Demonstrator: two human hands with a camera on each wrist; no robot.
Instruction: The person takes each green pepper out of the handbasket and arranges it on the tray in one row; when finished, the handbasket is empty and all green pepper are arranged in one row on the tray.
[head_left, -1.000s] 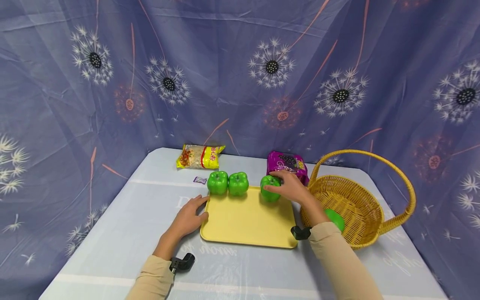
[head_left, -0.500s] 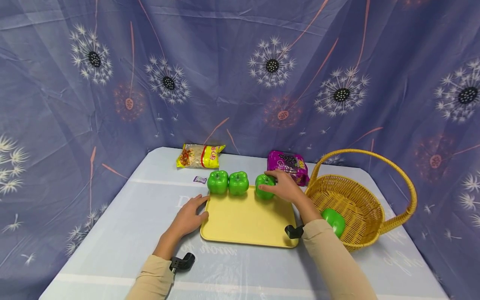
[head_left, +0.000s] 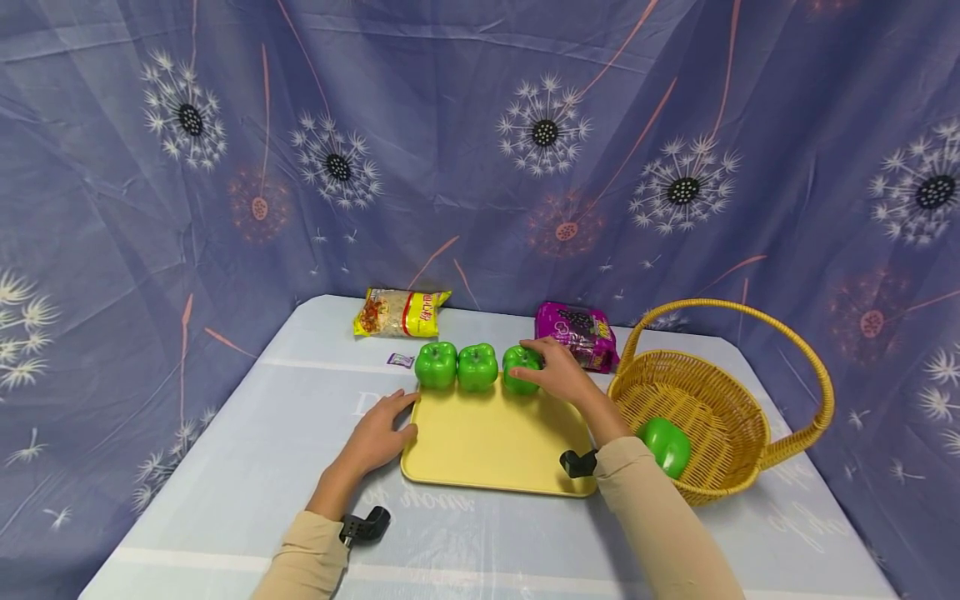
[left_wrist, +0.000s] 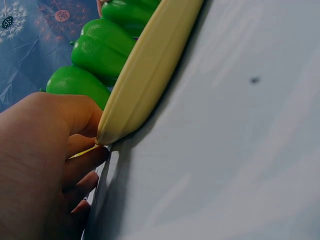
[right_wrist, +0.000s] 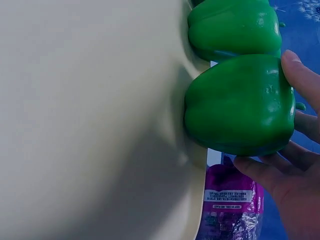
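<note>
Three green bell peppers line the far rim of a yellow tray. My right hand grips the rightmost bell pepper, thumb on one side and fingers on the other. Left of it stand the middle bell pepper and the left bell pepper, side by side. In the right wrist view, the gripped pepper overlaps its neighbour. My left hand rests at the tray's left edge, thumb and fingers spread along the rim. In the left wrist view, its fingertips touch the tray's corner.
At right stands a wicker basket with a tall handle, holding another green bell pepper. Behind the tray lie a purple packet, a yellow food bag and a small purple wrapped sweet. A patterned curtain surrounds the table.
My right hand has moved left along the tray's far rim with its bell pepper, narrowing the gap to the middle one. More of the pepper in the basket shows. The left hand has stayed put.
</note>
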